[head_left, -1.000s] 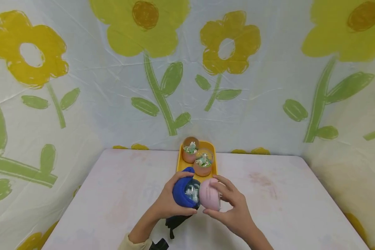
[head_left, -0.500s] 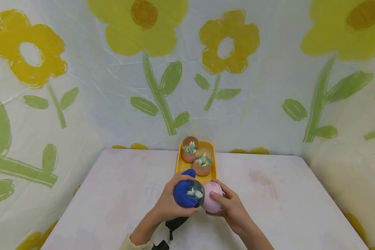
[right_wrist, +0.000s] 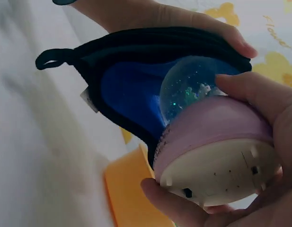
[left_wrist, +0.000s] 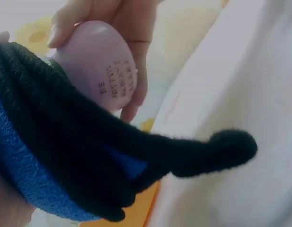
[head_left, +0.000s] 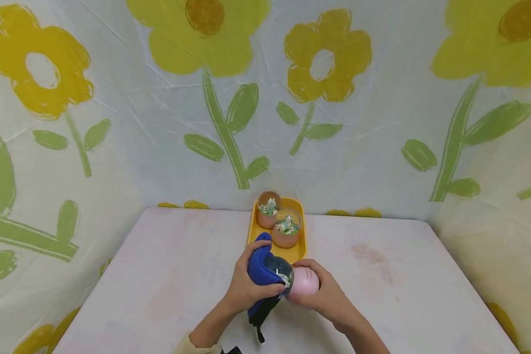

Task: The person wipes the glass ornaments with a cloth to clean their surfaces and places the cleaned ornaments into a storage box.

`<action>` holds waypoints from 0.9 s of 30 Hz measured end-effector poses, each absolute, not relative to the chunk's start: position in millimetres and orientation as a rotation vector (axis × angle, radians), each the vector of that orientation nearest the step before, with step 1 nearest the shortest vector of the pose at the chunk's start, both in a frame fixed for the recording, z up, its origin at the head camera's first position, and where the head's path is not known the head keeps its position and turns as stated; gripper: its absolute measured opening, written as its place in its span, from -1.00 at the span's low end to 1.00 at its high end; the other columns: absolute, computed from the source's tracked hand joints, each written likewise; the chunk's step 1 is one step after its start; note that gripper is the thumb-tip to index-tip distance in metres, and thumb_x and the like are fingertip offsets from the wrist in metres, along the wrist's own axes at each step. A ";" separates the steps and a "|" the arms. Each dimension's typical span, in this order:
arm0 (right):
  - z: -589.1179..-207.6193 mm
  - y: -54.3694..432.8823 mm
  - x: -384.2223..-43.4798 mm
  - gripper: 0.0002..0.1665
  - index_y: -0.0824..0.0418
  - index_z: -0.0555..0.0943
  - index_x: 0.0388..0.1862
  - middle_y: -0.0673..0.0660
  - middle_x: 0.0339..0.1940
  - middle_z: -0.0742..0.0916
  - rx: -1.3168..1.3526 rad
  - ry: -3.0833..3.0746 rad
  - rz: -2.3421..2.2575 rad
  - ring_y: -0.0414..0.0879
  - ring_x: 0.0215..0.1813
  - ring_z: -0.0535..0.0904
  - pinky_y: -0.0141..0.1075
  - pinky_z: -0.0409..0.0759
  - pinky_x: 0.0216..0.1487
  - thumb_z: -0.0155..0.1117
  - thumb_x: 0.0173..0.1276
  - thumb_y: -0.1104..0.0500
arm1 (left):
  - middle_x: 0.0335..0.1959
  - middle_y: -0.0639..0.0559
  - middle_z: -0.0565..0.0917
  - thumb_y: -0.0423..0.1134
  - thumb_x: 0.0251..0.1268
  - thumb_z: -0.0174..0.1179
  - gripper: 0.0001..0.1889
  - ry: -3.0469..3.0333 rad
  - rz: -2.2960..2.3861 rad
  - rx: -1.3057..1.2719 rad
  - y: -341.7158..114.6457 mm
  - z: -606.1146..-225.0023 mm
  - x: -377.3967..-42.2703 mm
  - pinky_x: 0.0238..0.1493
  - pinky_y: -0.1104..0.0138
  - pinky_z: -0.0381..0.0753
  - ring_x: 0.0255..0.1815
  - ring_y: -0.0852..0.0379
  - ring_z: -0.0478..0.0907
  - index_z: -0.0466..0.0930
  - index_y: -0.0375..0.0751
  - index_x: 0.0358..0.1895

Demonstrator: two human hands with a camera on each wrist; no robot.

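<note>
Head view: I see the left hand [head_left: 244, 287] curled round a blue cloth [head_left: 261, 268] with black edging, pressing it over the glass dome of a snow globe [head_left: 292, 281] held tipped on its side above the white table [head_left: 168, 275], just in front of the yellow tray [head_left: 298, 253]. The right hand [head_left: 325, 297] grips the globe's pink base [head_left: 305, 281], fingers wrapped round it from the right and below. Two more snow globes with orange bases [head_left: 267, 211] [head_left: 286, 228] stand upright in the tray, one behind the other, near the flowered backdrop [head_left: 230, 98].

Left wrist view: the cloth [left_wrist: 65, 156] drapes across the frame, its black loop [left_wrist: 226, 149] hanging free to the right; behind it I read raised lettering on the pink base [left_wrist: 101, 64], with the right hand's fingers [left_wrist: 136, 61] closed on it.

Right wrist view: the dome [right_wrist: 190, 87] shows glitter and a small figure inside, half covered by the cloth [right_wrist: 131, 85]; the left hand's fingers [right_wrist: 202, 26] lie over the cloth's upper edge, and the right hand's thumb and fingers [right_wrist: 250, 94] clasp the base, whose pale underside [right_wrist: 221, 172] faces the camera
</note>
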State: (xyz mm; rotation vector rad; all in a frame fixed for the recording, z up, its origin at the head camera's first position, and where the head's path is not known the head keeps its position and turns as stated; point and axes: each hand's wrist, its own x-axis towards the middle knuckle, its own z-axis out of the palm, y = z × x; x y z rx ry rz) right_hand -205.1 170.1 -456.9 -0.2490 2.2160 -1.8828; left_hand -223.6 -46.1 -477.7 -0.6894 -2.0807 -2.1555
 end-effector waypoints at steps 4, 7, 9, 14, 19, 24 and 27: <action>-459.7 168.9 -205.8 -0.26 -0.03 0.57 0.10 0.15 0.01 0.55 -0.330 2.405 -1.741 0.07 -0.07 0.51 -0.15 0.61 -0.14 0.66 -0.13 0.11 | 0.21 -0.09 0.38 -0.10 -0.04 0.50 -0.20 -2.098 -2.125 -0.737 -42.8 -479.3 -222.8 -0.01 0.16 0.58 0.11 -0.11 0.45 0.30 0.09 0.32; -463.1 165.6 -204.0 -0.20 -0.13 0.57 0.09 0.06 -0.07 0.55 -0.388 2.577 -1.619 0.00 -0.08 0.51 -0.22 0.61 -0.12 0.71 -0.22 -0.01 | 0.25 -0.10 0.36 -0.10 -0.03 0.51 -0.20 -2.123 -2.083 -0.790 -40.9 -479.1 -220.0 -0.01 0.17 0.58 0.13 -0.11 0.42 0.29 0.10 0.32; -465.0 162.9 -202.1 -0.14 -0.16 0.54 0.13 -0.01 -0.09 0.55 -0.441 2.660 -1.556 -0.06 -0.09 0.52 -0.27 0.61 -0.11 0.70 -0.24 -0.10 | 0.27 -0.11 0.34 -0.09 -0.03 0.51 -0.21 -2.140 -2.052 -0.816 -39.8 -478.1 -217.2 0.00 0.17 0.58 0.15 -0.12 0.41 0.29 0.12 0.32; -465.0 158.5 -197.5 -0.07 -0.14 0.52 0.21 -0.15 -0.06 0.59 -0.654 2.787 -1.553 -0.18 -0.08 0.56 -0.31 0.61 -0.09 0.68 -0.23 -0.17 | 0.25 -0.05 0.36 -0.09 -0.02 0.50 -0.22 -2.131 -2.037 -0.824 -39.2 -476.0 -214.7 0.00 0.17 0.58 0.14 -0.11 0.42 0.30 0.10 0.31; -467.5 156.1 -196.9 -0.13 -0.07 0.53 0.16 -0.22 -0.04 0.62 -0.799 2.943 -1.516 -0.27 -0.15 0.56 -0.31 0.62 -0.15 0.64 -0.18 -0.23 | 0.24 -0.05 0.39 -0.08 -0.02 0.49 -0.20 -2.147 -2.038 -0.854 -44.4 -475.1 -218.2 0.00 0.16 0.58 0.14 -0.11 0.44 0.28 0.07 0.34; -471.8 156.5 -200.6 -0.11 0.06 0.50 0.16 -0.12 -0.07 0.66 -0.778 2.906 -1.680 -0.21 -0.19 0.60 -0.32 0.64 -0.20 0.69 -0.19 -0.10 | 0.27 -0.07 0.38 -0.03 -0.02 0.49 -0.18 -2.186 -2.044 -0.874 -54.3 -474.2 -225.4 0.02 0.14 0.56 0.16 -0.15 0.42 0.27 0.12 0.36; -469.7 160.1 -202.5 -0.04 0.05 0.47 0.24 -0.05 -0.05 0.69 -0.716 2.869 -1.823 -0.13 -0.15 0.65 -0.29 0.64 -0.20 0.71 -0.20 0.03 | 0.27 -0.09 0.37 0.01 0.00 0.46 -0.19 -2.205 -2.042 -0.891 -57.2 -474.6 -230.0 0.03 0.15 0.56 0.17 -0.19 0.40 0.27 0.12 0.37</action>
